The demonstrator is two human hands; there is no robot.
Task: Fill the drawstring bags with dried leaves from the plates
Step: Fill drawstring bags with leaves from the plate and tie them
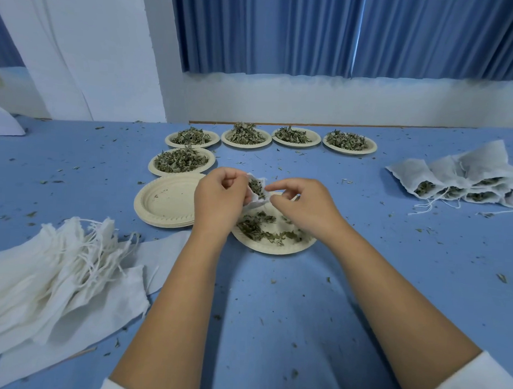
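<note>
Left hand (220, 196) has its grip curled round the bag (257, 191), mouth tipped toward the right hand (303, 206), whose thumb and forefinger pinch the rim (narrow grip, looks like it's holding the mouth open). The bag hangs over the plate (266, 249). The leaves (258, 227) sit just below, nearer the right hand, so that one probably scoops.

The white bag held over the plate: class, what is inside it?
Dried leaves show in the open mouth of the bag. The left hand covers its lower part, so how full it is cannot be seen.
</note>
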